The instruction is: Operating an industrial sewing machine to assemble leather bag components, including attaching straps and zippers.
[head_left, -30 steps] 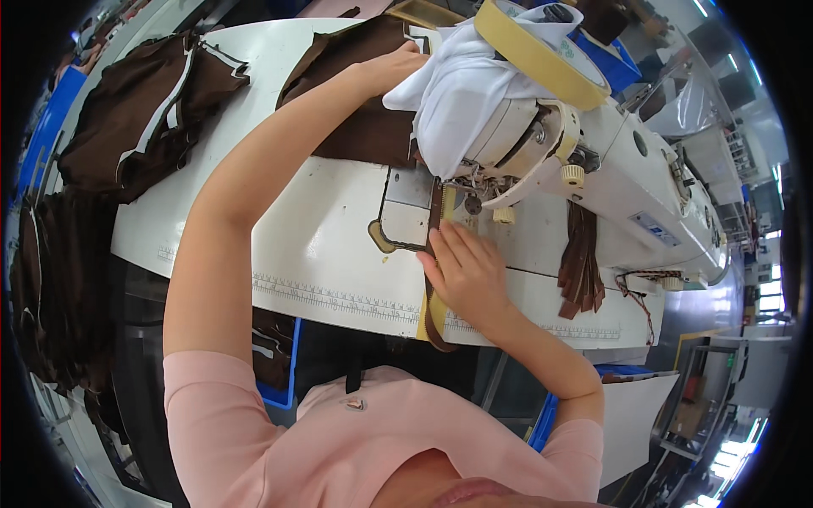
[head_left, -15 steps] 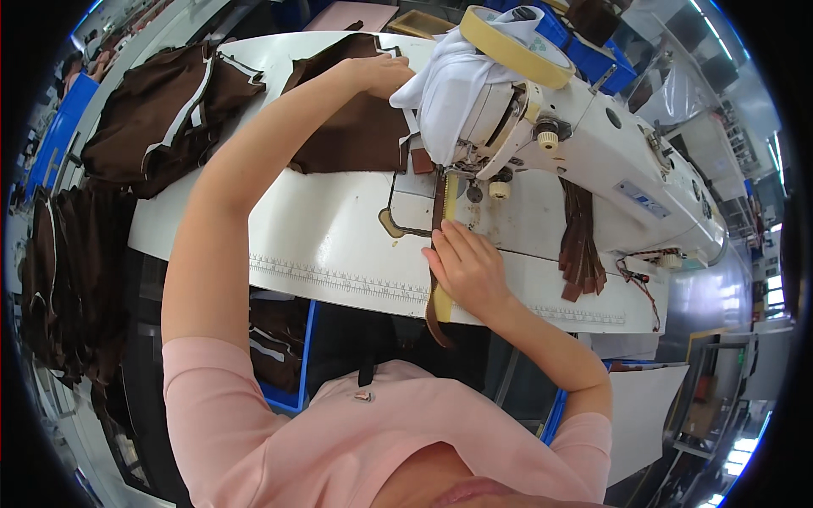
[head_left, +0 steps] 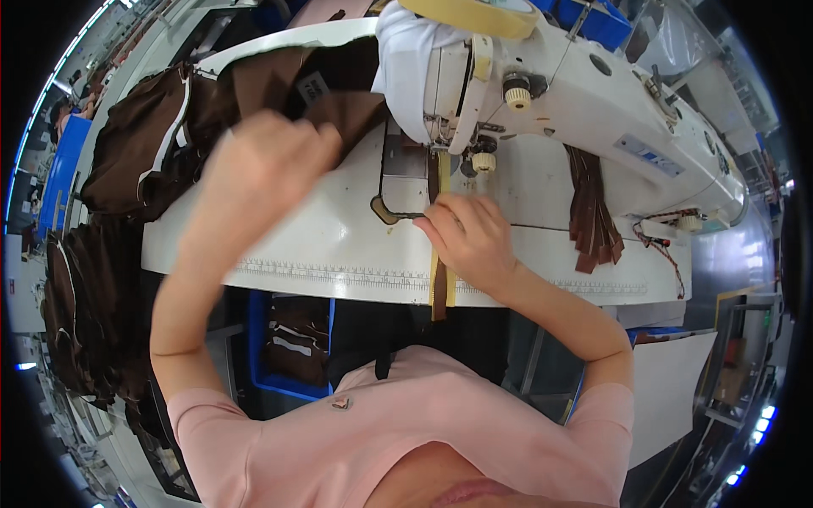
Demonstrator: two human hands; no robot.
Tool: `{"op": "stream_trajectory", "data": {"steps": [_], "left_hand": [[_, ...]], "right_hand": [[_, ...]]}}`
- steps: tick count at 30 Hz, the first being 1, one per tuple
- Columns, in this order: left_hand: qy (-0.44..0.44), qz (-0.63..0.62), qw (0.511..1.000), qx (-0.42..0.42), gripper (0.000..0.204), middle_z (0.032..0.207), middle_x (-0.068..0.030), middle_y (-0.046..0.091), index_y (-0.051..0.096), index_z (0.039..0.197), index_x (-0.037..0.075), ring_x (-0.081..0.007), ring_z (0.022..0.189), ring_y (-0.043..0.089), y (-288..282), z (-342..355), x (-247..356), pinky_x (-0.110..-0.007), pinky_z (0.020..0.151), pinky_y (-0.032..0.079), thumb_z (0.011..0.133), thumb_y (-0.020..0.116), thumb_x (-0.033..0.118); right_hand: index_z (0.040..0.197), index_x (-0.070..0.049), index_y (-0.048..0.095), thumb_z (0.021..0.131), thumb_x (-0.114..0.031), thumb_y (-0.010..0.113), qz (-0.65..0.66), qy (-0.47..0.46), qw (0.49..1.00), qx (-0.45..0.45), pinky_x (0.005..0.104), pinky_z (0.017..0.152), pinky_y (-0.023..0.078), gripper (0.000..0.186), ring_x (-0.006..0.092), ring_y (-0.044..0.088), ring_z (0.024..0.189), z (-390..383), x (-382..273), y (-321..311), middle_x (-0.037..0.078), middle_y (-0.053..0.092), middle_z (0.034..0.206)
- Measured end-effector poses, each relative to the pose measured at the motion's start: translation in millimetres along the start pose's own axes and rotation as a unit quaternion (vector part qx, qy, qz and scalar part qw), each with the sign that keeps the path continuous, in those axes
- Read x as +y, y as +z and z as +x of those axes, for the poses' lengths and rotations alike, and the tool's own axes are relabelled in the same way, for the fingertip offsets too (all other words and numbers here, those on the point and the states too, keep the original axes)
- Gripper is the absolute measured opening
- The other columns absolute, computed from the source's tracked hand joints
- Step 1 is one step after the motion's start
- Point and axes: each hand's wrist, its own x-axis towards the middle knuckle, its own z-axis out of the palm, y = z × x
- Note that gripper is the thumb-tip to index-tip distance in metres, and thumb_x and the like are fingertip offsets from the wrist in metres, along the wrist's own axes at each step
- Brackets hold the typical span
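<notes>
My right hand (head_left: 468,235) bends its fingers around a narrow brown strip (head_left: 439,292) in front of the sewing machine (head_left: 555,93). This strip runs from the needle area to past the table's front edge, with a yellow band (head_left: 450,292) alongside it. To the left, my left hand (head_left: 275,157) is smeared by motion over the table. Behind it lies a dark brown fabric piece (head_left: 343,76), partly folded, with a small pale label (head_left: 312,88). Whether the left fingers touch that cloth cannot be made out.
A brown fabric pile with white edging (head_left: 140,140) lies at the left, with more brown cloth (head_left: 93,313) hanging below. Brown strips (head_left: 593,212) lie right of the machine. White cloth (head_left: 406,68) and a yellow tape roll (head_left: 474,13) top the machine. A blue bin (head_left: 288,388) stands under the table.
My left hand has come back from beside the machine head toward the left and nearer me. The brown piece there has shifted left and folded. My right fingers, stretched out before, are now bent.
</notes>
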Motion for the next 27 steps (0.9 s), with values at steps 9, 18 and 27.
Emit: {"op": "stream_trajectory", "data": {"steps": [9,18,27], "left_hand": [[-0.218,-0.388,0.895,-0.019,0.009,0.084,-0.0104,0.061,0.065,0.090,0.002,-0.0317,0.083,0.057,58,9,68,-0.039,0.074,0.048,0.083,0.064,0.008],[-0.207,-0.447,0.868,-0.064,0.014,0.081,-0.0139,0.064,0.065,0.092,-0.002,-0.0288,0.076,0.061,112,25,46,-0.031,0.071,0.047,0.080,0.067,0.004],[-0.215,-0.364,0.906,-0.030,0.013,0.078,-0.0076,0.065,0.066,0.084,0.006,-0.0291,0.068,0.061,115,21,51,-0.034,0.062,0.048,0.074,0.071,0.000]], "right_hand": [[0.082,0.003,0.065,0.069,-0.004,0.067,0.022,-0.189,0.982,0.002,0.0341,0.079,0.056,0.015,0.0251,0.066,0.085,3,17,15,0.014,0.064,0.097],[0.090,0.001,0.066,0.066,-0.007,0.066,-0.015,-0.139,0.990,0.002,0.0332,0.079,0.055,0.026,0.0249,0.065,0.092,-2,33,14,0.013,0.065,0.100],[0.094,0.003,0.065,0.070,-0.011,0.061,-0.010,-0.111,0.993,-0.050,0.0323,0.078,0.055,0.029,0.0238,0.065,0.086,-9,28,22,0.015,0.065,0.098]]}}
